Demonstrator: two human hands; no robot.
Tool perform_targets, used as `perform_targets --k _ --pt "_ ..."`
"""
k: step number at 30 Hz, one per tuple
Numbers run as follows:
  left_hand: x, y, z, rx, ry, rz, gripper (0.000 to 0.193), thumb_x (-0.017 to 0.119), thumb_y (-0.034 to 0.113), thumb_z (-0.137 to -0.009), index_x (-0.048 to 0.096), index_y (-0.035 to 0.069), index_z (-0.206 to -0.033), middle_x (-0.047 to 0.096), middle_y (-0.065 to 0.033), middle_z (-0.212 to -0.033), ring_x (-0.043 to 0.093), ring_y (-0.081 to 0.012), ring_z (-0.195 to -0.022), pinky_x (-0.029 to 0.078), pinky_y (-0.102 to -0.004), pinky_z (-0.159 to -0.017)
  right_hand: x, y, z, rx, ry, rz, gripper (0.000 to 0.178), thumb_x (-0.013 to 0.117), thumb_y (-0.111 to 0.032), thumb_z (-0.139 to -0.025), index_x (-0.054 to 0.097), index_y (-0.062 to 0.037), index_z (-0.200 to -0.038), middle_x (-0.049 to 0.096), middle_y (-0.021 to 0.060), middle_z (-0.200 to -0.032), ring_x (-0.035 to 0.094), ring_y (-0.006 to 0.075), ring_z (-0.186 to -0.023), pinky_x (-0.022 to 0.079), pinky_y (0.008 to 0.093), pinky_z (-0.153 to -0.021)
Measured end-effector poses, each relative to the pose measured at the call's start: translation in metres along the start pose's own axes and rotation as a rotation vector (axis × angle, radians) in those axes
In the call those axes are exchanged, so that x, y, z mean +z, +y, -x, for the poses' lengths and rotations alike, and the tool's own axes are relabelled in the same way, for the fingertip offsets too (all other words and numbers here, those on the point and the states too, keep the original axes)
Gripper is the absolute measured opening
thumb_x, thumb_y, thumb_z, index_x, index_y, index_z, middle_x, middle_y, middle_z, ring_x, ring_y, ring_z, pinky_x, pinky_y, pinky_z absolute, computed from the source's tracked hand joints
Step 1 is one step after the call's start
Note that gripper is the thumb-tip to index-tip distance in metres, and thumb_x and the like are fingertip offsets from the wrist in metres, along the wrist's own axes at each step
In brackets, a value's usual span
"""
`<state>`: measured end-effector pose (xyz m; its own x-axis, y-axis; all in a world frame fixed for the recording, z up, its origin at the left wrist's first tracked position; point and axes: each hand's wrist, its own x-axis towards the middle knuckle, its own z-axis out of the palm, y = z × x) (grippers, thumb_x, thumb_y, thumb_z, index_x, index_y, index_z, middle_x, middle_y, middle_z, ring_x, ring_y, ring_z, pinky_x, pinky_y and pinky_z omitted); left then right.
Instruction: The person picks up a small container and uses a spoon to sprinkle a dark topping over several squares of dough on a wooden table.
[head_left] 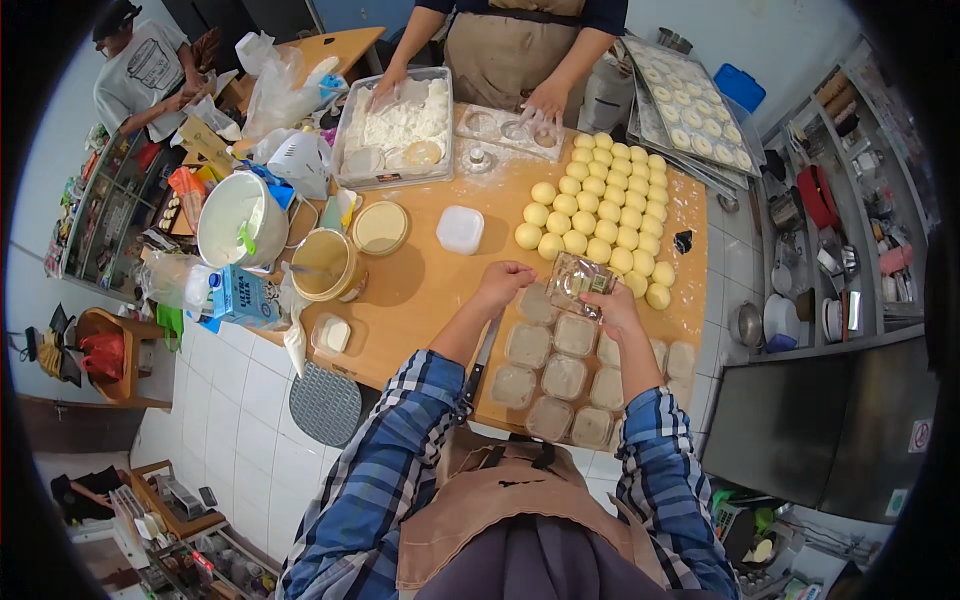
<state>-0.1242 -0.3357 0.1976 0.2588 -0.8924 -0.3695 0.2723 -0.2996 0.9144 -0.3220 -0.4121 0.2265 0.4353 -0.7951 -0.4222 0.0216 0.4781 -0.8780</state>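
Note:
My right hand (618, 305) grips a clear plastic packet (572, 284), shiny with brownish marks, over the table. Left of it, my left hand (505, 285) has its fingertips pinched together; what they hold, if anything, is too small to make out. Beneath my hands, clear lidded plastic containers (564, 376) stand in rows along the near table edge. A knife (484, 352) with a dark handle lies under my left forearm. Just beyond the packet, rows of round yellow dough balls (603, 208) cover the right part of the table.
Across the wooden table (420, 300), a co-worker's hands touch a floury bin (393, 128) and a tray with round hollows (508, 132). A white lidded box (460, 230), cream tub (326, 265), mixing bowl (242, 222) and milk carton (247, 297) stand left. Another person is far left.

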Motion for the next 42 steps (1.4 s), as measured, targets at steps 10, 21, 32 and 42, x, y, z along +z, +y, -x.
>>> perform_targets --k 10,21,32,42 --pt "0.009 0.003 0.091 0.066 0.086 -0.349 0.032 0.062 0.022 -0.079 0.059 -0.004 -0.098 0.061 -0.0035 -0.078 0.054 -0.0102 -0.070 0.043 -0.0250 -0.062 0.010 0.013 0.039 0.015 0.105 -0.342 0.033 0.059 0.005 -0.073 0.052 -0.0007 -0.105 0.060 0.0088 -0.094 0.060 0.0191 -0.080 0.051 0.0316 -0.064" --pt "0.033 -0.040 0.180 0.071 0.234 0.389 0.021 0.055 0.018 -0.086 0.057 0.002 -0.098 0.060 -0.0035 -0.090 0.055 -0.0093 -0.079 0.044 -0.0242 -0.069 0.113 0.091 0.132 0.228 0.059 -0.697 0.021 0.056 -0.006 -0.080 0.055 -0.0056 -0.101 0.060 0.0053 -0.091 0.059 0.0167 -0.076 0.049 0.0286 -0.063" --pt "0.027 -0.042 0.240 0.076 0.010 0.379 0.020 0.056 0.015 -0.085 0.059 0.000 -0.098 0.061 -0.0041 -0.088 0.057 -0.0113 -0.077 0.045 -0.0247 -0.068 0.078 0.125 0.233 -0.020 0.225 -0.604 0.020 0.061 -0.009 -0.078 0.058 -0.0061 -0.097 0.060 0.0025 -0.086 0.056 0.0125 -0.077 0.045 0.0268 -0.068" --pt "0.102 -0.071 0.305 0.213 -0.447 -0.306 0.016 0.059 0.012 -0.082 0.061 -0.003 -0.077 0.058 -0.0017 -0.072 0.050 -0.0079 -0.064 0.040 -0.0214 -0.059 -0.005 0.173 0.388 -0.218 0.353 -0.262 0.026 0.064 -0.020 -0.078 0.059 -0.0040 -0.098 0.061 0.0017 -0.084 0.055 0.0088 -0.075 0.044 0.0242 -0.066"
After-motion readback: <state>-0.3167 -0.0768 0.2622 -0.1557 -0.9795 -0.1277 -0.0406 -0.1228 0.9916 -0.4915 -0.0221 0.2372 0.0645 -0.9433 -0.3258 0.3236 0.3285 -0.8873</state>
